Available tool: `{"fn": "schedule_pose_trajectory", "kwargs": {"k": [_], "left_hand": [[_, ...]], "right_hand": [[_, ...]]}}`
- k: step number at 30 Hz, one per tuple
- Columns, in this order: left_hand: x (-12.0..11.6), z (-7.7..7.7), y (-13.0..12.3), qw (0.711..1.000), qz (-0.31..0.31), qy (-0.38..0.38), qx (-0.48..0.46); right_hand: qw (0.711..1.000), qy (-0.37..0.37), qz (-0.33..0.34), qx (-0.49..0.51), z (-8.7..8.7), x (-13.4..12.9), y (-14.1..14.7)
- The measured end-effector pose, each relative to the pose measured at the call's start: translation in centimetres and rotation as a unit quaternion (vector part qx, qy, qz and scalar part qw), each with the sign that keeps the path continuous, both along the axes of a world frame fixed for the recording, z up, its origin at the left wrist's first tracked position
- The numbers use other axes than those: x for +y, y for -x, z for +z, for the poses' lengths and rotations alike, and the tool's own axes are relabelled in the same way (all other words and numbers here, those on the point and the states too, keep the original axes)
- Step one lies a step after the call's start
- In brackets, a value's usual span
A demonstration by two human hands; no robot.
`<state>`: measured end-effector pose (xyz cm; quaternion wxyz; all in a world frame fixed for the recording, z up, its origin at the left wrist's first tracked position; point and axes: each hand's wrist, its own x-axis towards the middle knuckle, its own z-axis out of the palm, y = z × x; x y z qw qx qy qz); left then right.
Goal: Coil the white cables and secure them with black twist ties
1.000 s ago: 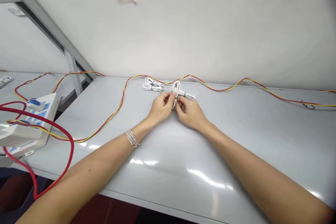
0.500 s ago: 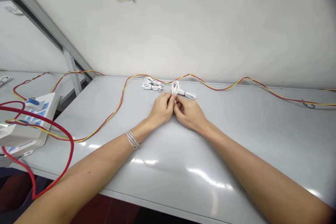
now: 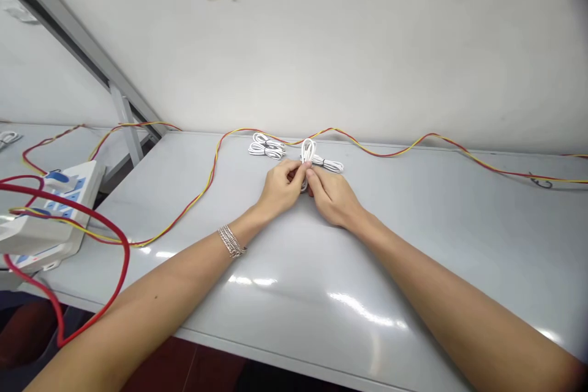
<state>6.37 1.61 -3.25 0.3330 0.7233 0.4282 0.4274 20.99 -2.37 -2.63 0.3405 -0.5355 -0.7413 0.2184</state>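
Head view: we observe both hands meeting at mid-table, fingers curled inward and pressed toward each other. The left hand (image 3: 280, 187) and the right hand (image 3: 333, 196) jointly pinch a white coiled cable (image 3: 309, 150) between their fingertips (image 3: 301, 169). Its loop stands upright at 12 o'clock from the hands. A bound white length with a dark tie (image 3: 328, 165) lies toward 2 o'clock; we cannot tell whether it is part of the same cable. A second white coil (image 3: 266, 147) lies flat at 11 o'clock, just beside the first, on the grey table (image 3: 413, 245). A twisted red-and-yellow wire (image 3: 381, 154) runs along the rear of the table, behind both coils and near the wall (image 3: 367, 55). At 9 o'clock we find a white power strip (image 3: 78, 187) with blue markings, crossed by a red cable (image 3: 122, 257). A silver chain bracelet (image 3: 231, 242) encircles the left wrist.
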Motion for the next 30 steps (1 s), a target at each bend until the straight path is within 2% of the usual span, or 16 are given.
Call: {"fn": "schedule_pose_trajectory", "kwargs": {"k": [12,21,30], "left_hand": [[-0.08,0.16,0.00,0.999,-0.016,0.000,-0.040],[-0.01,0.05,0.08,0.999,-0.018,-0.024,-0.012],[0.08,0.11,0.12,0.999,-0.027,0.000,-0.020]], "right_hand": [[1.000,-0.002,-0.026,-0.015,-0.30,0.18,-0.08],[1.000,-0.004,-0.026,0.012,-0.29,0.37,-0.11],[0.999,0.004,-0.013,0.037,-0.36,0.73,-0.45]]}}
